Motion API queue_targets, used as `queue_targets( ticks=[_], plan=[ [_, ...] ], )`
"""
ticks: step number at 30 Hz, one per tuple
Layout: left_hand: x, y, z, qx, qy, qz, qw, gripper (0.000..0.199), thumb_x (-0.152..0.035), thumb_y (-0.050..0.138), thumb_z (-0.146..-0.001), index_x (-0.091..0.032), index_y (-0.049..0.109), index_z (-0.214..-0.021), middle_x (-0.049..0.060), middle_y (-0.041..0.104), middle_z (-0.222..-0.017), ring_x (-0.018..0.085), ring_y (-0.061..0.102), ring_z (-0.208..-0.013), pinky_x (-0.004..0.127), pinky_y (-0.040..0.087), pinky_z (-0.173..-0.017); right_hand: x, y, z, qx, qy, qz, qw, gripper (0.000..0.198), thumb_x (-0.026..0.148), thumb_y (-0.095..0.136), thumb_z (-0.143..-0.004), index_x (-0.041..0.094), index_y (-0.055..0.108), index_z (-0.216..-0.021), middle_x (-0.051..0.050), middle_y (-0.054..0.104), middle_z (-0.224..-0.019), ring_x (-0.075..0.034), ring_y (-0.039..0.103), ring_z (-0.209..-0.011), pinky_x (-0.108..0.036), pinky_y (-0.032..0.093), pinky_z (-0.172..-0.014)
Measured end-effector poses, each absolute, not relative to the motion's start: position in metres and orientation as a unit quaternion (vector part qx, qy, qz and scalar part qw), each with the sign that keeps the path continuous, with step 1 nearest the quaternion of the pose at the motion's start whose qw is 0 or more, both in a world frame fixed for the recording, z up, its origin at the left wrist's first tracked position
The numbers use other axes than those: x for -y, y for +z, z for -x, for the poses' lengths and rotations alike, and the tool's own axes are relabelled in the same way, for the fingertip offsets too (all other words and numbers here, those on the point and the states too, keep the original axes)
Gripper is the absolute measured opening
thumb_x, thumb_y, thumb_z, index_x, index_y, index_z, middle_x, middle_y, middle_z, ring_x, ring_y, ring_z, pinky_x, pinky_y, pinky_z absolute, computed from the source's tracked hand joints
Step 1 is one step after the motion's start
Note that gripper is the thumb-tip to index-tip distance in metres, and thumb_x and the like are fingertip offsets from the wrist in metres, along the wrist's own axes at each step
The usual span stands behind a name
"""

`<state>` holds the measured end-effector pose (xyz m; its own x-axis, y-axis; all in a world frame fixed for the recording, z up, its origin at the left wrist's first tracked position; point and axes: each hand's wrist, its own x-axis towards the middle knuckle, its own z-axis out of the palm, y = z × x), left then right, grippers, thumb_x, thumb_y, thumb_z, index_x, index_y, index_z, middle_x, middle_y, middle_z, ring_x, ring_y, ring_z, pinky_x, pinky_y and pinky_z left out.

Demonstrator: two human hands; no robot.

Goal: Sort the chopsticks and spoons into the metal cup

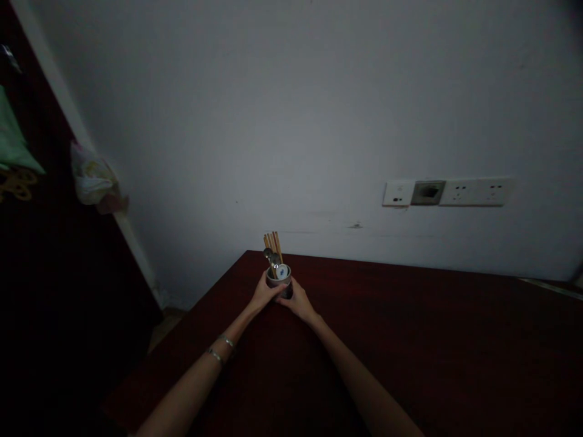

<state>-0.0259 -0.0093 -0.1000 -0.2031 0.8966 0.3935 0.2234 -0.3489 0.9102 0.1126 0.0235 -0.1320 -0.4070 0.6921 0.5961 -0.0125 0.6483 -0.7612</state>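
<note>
A dark round utensil holder [286, 291] is clasped between my two hands at the far left part of the table. My left hand [264, 294] wraps its left side, thumb across the front. Around the right side curls my right hand [298, 301], with its thumb low on the front. Several wooden chopsticks [274, 241] stand in the holder, leaning slightly left. In front of them are metal spoons [268, 252] and a white ceramic spoon [282, 271] with a blue mark. The fingers behind the holder are hidden.
The dark red table [387, 328] reaches to the grey wall [291, 133]. Wall sockets [473, 192] sit above its right side. On the left, a plastic bag [93, 179] hangs beside a dark door [54, 261] with a green cloth [16, 136].
</note>
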Motion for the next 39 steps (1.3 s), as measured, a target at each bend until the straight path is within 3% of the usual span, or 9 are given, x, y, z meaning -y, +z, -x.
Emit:
queue_targets(
  ticks=[5, 9, 14, 25, 39],
  plan=[
    [0.012, -0.092, 0.028, -0.487, 0.589, -0.566, 0.308, 0.065, -0.028, 0.074, -0.056, -0.014, 0.047, -0.112, 0.012, 0.056, -0.114, 0.022, 0.053, -0.104, 0.035, 0.039, -0.091, -0.022, -0.135, -0.114, 0.769, 0.343, 0.24, 0.483, 0.077, 0.024, 0.069, -0.059, 0.021, 0.034, -0.127, -0.009, 0.046, -0.125, -0.023, 0.043, -0.115, -0.039, 0.032, -0.097],
    [0.009, -0.077, 0.032, -0.498, 0.608, -0.537, 0.307, 0.053, -0.035, 0.069, -0.062, -0.015, 0.051, -0.108, 0.01, 0.06, -0.108, 0.022, 0.055, -0.101, 0.033, 0.039, -0.091, -0.023, -0.136, -0.114, 0.773, 0.336, 0.243, 0.48, 0.076, 0.026, 0.068, -0.06, 0.021, 0.033, -0.127, -0.01, 0.045, -0.127, -0.023, 0.042, -0.116, -0.039, 0.031, -0.098],
    [-0.001, -0.053, 0.042, -0.524, 0.646, -0.472, 0.291, 0.048, -0.04, 0.062, -0.067, -0.014, 0.052, -0.107, 0.009, 0.066, -0.09, 0.02, 0.061, -0.088, 0.032, 0.045, -0.079, -0.024, -0.137, -0.113, 0.773, 0.336, 0.249, 0.477, 0.077, 0.027, 0.068, -0.059, 0.02, 0.033, -0.128, -0.011, 0.044, -0.127, -0.024, 0.041, -0.117, -0.04, 0.032, -0.098],
    [-0.028, -0.038, 0.061, -0.554, 0.651, -0.479, 0.2, 0.025, -0.033, 0.066, -0.06, -0.012, 0.065, -0.073, 0.008, 0.067, -0.076, 0.018, 0.06, -0.069, 0.028, 0.045, -0.063, -0.025, -0.14, -0.112, 0.777, 0.326, 0.255, 0.474, 0.08, 0.026, 0.069, -0.058, 0.021, 0.031, -0.129, -0.011, 0.043, -0.129, -0.025, 0.04, -0.118, -0.042, 0.031, -0.098],
    [-0.025, -0.007, 0.062, -0.562, 0.651, -0.484, 0.16, 0.026, -0.036, 0.067, -0.059, -0.014, 0.069, -0.073, 0.007, 0.068, -0.075, 0.016, 0.059, -0.067, 0.025, 0.043, -0.058, -0.02, -0.133, -0.115, 0.771, 0.345, 0.25, 0.474, 0.076, 0.025, 0.068, -0.059, 0.021, 0.034, -0.127, -0.01, 0.046, -0.125, -0.024, 0.043, -0.115, -0.041, 0.033, -0.097]
  ],
)
